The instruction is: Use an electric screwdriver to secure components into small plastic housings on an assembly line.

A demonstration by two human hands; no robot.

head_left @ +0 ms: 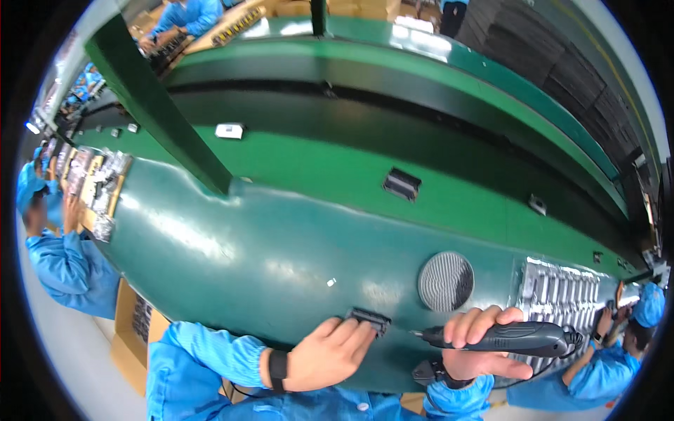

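Note:
My left hand (328,354) rests at the near edge of the green bench, its fingers bent over a small black rectangular part (372,320) and closed on it. Most of that part's near side is hidden under the fingers. To the right, my right hand (469,359) is wrapped round a black electric screwdriver (516,338). The tool lies nearly level, its tip pointing left toward the black part, a short gap away. Just beyond the screwdriver stands a round dish (446,281) with a ribbed look and a darker patch at its right.
A clear plastic tray (528,281) of grey parts lies right. Across the bench runs a green conveyor belt (309,161) carrying a dark part (402,184) and a white one (229,131). A green post (161,112) rises at left. Co-workers sit left (67,263) and right (604,372).

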